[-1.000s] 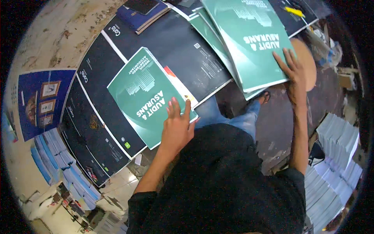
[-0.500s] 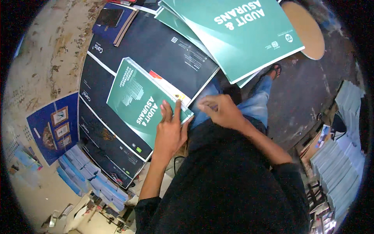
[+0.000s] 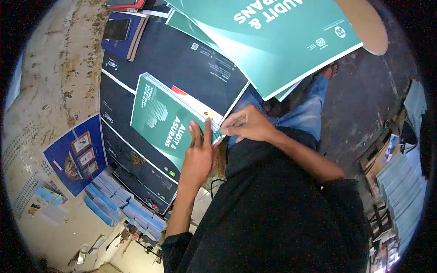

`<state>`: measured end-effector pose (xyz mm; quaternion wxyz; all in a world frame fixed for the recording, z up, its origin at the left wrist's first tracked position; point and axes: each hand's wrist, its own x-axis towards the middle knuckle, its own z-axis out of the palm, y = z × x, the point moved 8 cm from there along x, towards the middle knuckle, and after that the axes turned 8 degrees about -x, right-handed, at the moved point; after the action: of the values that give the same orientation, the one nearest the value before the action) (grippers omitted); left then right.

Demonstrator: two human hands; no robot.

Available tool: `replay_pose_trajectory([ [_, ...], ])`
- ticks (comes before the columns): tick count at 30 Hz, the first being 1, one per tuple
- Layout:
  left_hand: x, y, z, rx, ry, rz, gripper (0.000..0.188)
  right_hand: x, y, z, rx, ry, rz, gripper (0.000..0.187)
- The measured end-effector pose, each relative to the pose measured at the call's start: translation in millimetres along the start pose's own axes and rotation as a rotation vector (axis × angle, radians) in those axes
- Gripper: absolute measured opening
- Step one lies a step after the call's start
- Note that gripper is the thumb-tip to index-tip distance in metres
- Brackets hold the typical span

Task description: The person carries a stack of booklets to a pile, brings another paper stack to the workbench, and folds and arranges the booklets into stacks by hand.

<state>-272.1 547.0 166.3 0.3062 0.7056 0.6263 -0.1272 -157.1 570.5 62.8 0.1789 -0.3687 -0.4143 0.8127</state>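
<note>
Head view: person bent over printed covers.
Left hand (image 3: 199, 157): flat, fingers spread, pressing the green book (image 3: 170, 122).
Right hand (image 3: 246, 125): pinching the book's right corner.
Book place: on black sheets (image 3: 182, 59).
Progress: seemingly mid-alignment; large green covers (image 3: 282, 41) wait above.

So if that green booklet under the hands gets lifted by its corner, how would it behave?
The green booklet looks thin and soft-covered, so it would probably droop. Its glossy cover may slide on the black sheets. The right hand pinches its corner; likely light.
</note>
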Motion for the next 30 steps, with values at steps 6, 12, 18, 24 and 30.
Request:
replay_pose_trajectory([
  [6, 0, -6, 2, 0.021, -0.023, 0.033, 0.062, -6, -33, -4, -0.335, 0.193, -0.332, 0.028],
  [12, -6, -8, -5, -0.040, 0.071, 0.062, 0.066, -15, -42, 18, -0.524, 0.268, -0.472, 0.043],
  [18, -49, -63, -41, -0.760, 0.577, -0.100, 0.048, -51, -73, 68, -1.403, 0.457, -1.199, 0.037],
  [24, -155, -37, -21, -0.828, 1.085, 0.489, 0.040, -23, -67, 139, -1.574, 0.101, -1.305, 0.039],
  [30, -127, -33, 56, -0.670, 0.802, 0.240, 0.026, -2, -59, 144, -1.672, 0.289, -0.974, 0.050],
])
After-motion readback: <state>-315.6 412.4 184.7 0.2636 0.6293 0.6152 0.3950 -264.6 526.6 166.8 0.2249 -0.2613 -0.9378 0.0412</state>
